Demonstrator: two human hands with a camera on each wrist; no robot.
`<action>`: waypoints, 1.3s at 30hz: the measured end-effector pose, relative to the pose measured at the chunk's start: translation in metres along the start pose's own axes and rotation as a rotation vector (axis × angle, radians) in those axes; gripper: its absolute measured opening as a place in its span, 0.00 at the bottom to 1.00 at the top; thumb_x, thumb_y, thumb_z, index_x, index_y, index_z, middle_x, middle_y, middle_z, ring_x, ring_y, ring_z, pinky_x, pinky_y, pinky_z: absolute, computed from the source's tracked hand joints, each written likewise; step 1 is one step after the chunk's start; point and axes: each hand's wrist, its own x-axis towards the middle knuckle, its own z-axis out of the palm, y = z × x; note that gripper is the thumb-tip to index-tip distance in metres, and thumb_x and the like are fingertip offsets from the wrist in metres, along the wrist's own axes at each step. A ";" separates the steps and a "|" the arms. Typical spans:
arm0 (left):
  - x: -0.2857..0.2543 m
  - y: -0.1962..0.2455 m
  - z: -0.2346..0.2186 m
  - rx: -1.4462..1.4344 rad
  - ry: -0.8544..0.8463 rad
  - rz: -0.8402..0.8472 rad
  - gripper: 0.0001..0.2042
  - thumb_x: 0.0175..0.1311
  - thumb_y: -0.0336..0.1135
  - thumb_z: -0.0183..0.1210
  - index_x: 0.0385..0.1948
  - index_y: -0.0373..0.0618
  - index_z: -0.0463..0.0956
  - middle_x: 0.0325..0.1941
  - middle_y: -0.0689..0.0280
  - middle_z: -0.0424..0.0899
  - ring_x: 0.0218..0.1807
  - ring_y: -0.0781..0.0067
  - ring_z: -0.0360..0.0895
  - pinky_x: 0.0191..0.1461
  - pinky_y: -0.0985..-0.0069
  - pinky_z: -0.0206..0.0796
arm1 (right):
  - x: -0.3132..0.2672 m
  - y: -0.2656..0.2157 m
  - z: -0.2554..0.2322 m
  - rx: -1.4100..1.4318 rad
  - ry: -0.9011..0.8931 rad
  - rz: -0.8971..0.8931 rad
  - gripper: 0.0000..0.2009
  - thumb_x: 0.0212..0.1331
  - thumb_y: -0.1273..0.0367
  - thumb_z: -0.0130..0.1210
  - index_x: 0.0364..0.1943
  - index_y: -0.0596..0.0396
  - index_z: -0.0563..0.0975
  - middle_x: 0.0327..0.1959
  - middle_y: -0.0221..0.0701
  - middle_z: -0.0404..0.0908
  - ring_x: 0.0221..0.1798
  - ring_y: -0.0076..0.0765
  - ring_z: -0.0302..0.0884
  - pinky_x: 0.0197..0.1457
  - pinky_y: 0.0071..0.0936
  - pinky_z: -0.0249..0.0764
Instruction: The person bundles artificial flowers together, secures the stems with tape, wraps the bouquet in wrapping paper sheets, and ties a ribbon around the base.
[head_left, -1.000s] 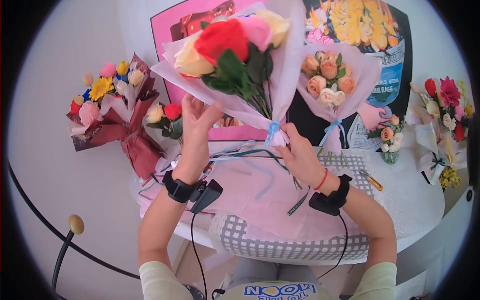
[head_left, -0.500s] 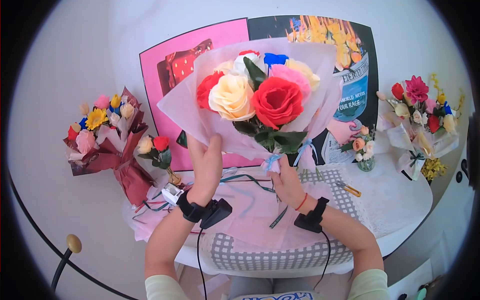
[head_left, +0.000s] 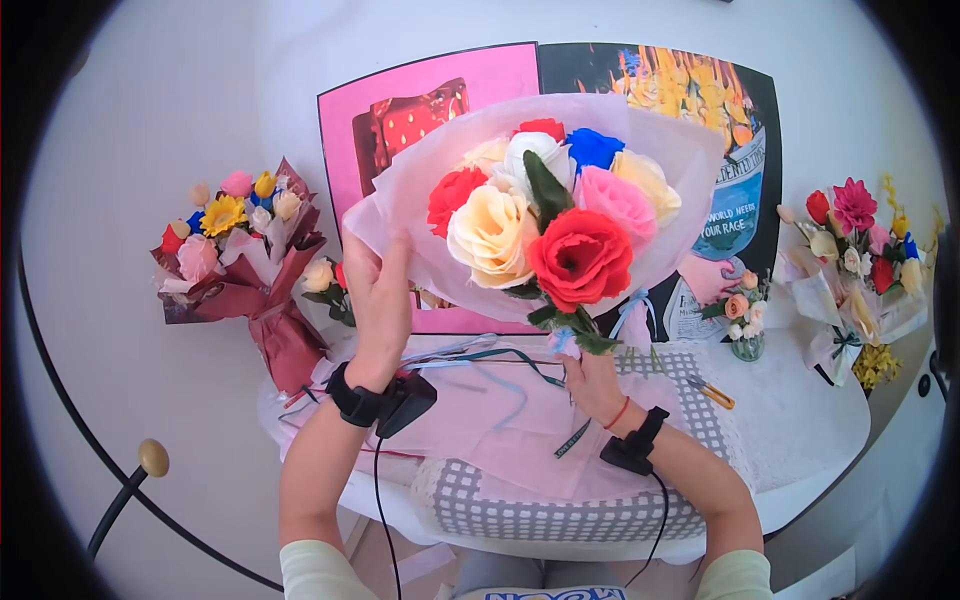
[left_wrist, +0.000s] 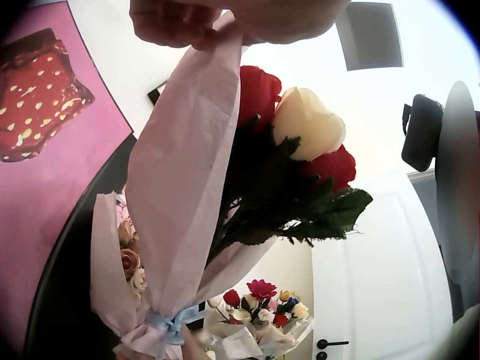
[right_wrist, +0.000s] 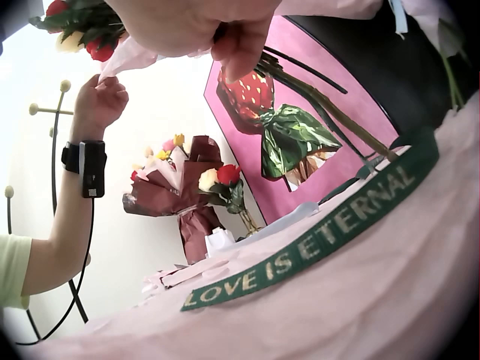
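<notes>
A large bouquet (head_left: 580, 258) of red, cream, pink, white and blue roses is held up over the table, blooms turned toward the head view. Pale pink wrapping paper (left_wrist: 180, 165) surrounds it, tied with a light blue ribbon (left_wrist: 174, 324). My left hand (head_left: 382, 305) pinches the paper's left edge. At the base, my right hand (head_left: 595, 385) grips the gathered stems (right_wrist: 330, 109) below the tie; the bare ends stick out past the fingers in the right wrist view. Beneath lies a dark green ribbon (right_wrist: 300, 247) lettered "LOVE IS ETERNAL" on pink paper.
A maroon-wrapped bouquet (head_left: 280, 330) stands at the left, a white-wrapped one (head_left: 840, 300) at the right. Behind are two posters (head_left: 345, 130) and a smaller pink-wrapped bouquet, mostly hidden. A yellow cutter (head_left: 712, 392) and a small glass vase (head_left: 747, 347) are on the right side.
The bouquet has tipped so its blooms face the head camera, and has shifted slightly right and down. Both hands keep hold of it. The head view has also shifted.
</notes>
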 end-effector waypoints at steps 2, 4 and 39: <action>0.004 0.005 -0.002 -0.069 0.001 0.103 0.20 0.57 0.29 0.48 0.52 0.38 0.58 0.47 0.64 0.67 0.48 0.77 0.65 0.53 0.79 0.56 | 0.000 0.001 0.000 -0.009 -0.011 -0.006 0.17 0.48 0.76 0.51 0.41 0.57 0.58 0.25 0.50 0.71 0.32 0.61 0.69 0.30 0.43 0.64; 0.011 0.020 -0.008 0.086 -0.006 0.106 0.20 0.56 0.30 0.49 0.51 0.39 0.58 0.44 0.63 0.68 0.44 0.78 0.65 0.48 0.80 0.57 | 0.000 0.001 0.000 -0.018 -0.023 -0.010 0.18 0.47 0.76 0.52 0.41 0.57 0.59 0.25 0.50 0.71 0.32 0.61 0.69 0.30 0.44 0.63; 0.039 0.044 -0.034 0.780 -0.049 0.377 0.13 0.40 0.32 0.61 0.30 0.43 0.72 0.30 0.66 0.72 0.34 0.71 0.68 0.38 0.76 0.62 | -0.004 -0.004 0.001 0.038 -0.026 -0.014 0.16 0.48 0.78 0.49 0.41 0.57 0.60 0.26 0.49 0.71 0.32 0.60 0.70 0.30 0.40 0.65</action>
